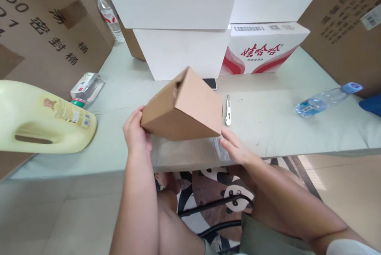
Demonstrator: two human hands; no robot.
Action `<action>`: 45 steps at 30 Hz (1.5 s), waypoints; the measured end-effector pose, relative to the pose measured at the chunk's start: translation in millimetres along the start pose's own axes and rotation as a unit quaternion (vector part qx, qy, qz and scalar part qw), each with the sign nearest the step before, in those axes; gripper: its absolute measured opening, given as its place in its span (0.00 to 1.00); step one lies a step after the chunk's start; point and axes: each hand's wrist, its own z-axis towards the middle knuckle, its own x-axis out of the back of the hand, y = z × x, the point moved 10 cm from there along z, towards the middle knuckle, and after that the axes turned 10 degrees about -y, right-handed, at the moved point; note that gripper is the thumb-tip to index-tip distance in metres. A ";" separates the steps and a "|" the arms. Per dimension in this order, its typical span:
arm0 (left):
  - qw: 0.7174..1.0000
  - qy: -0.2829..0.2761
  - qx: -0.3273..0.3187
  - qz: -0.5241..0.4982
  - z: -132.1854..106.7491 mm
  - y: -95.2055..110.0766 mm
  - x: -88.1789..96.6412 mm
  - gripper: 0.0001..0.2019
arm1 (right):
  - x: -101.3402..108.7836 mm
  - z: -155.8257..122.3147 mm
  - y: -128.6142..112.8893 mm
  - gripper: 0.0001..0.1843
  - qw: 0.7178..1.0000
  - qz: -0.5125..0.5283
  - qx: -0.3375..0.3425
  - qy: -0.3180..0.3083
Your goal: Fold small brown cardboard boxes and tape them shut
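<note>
A closed brown cardboard box (193, 108) is held tilted above the front edge of the table, with a narrow gap along its top seam. My left hand (137, 132) grips its left end, the fingers partly hidden behind it. At the box's lower right corner, my right hand (233, 143) supports it with the fingertips. Under the box lies a clear plastic bag or sheet (184, 153), partly covered. A white utility knife (228, 111) lies just right of the box. Behind the box, a dark-screened phone (210, 84) shows in part.
Large white cartons (184, 52) and a red-and-white carton (258, 50) stand at the back. A yellow jug (65, 128) and a clear plastic container (87, 88) lie left. Water bottles are at the back left (110, 16) and right (327, 99). Big brown cartons (44, 20) flank the table.
</note>
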 end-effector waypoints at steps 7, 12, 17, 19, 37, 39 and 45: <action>0.942 -0.223 0.242 0.063 -39.3 -65.2 -64.9 0.37 | 14.4 -1.2 -30.3 0.33 0.993 -0.074 0.082 0.051; 0.864 -0.373 0.283 0.186 -69.1 -76.6 -80.3 0.46 | 43.1 -13.8 -37.0 0.28 0.979 -0.058 0.129 0.146; 0.688 -0.564 0.352 0.290 -115.8 -100.2 -94.0 0.43 | 64.7 -25.4 -37.6 0.21 0.958 -0.048 0.136 0.247; 0.681 -0.571 0.323 0.326 -111.3 -102.0 -96.5 0.38 | 65.0 -23.9 -36.4 0.20 0.959 -0.045 0.126 0.249; 0.965 -0.224 -0.112 0.075 -31.9 -3.1 -94.6 0.30 | 44.9 -4.3 -7.9 0.23 0.988 0.057 0.055 0.132; 0.967 -0.219 -0.108 0.071 -31.6 -3.0 -93.9 0.29 | 64.7 -9.6 17.7 0.23 0.980 -0.009 -0.028 0.197; 0.968 -0.215 -0.101 0.077 -31.7 -1.7 -83.1 0.27 | 81.1 -5.5 65.2 0.23 0.900 -0.334 -0.250 0.123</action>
